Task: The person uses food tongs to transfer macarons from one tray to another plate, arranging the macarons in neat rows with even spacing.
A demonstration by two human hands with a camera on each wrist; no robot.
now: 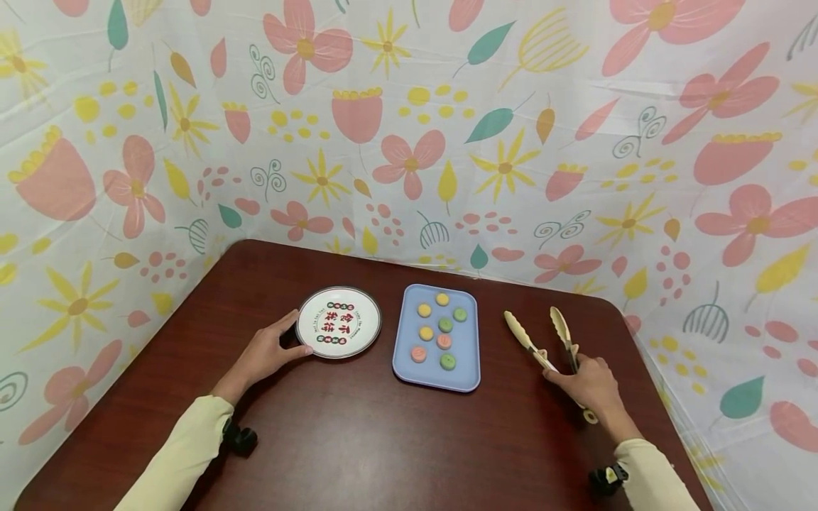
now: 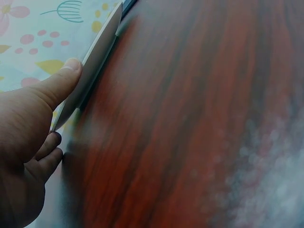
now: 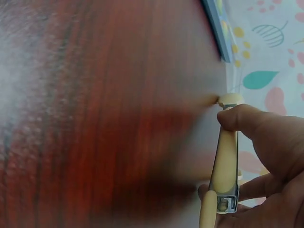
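Left hand point(image 1: 266, 354) pinching plate point(image 1: 340, 323) rim, right hand point(image 1: 591, 385) gripping spread tongs point(image 1: 524, 336)

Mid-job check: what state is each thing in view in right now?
Plate: face up, bare of food
Tongs: open, gripping nothing
Tray: face up, loaded
Macarons: eight, all in the tray
Left hand: gripping the plate's edge
Right hand: holding the tongs

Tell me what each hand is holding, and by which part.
The left hand holds the white plate by its left rim; the right hand holds the tongs by the handles.
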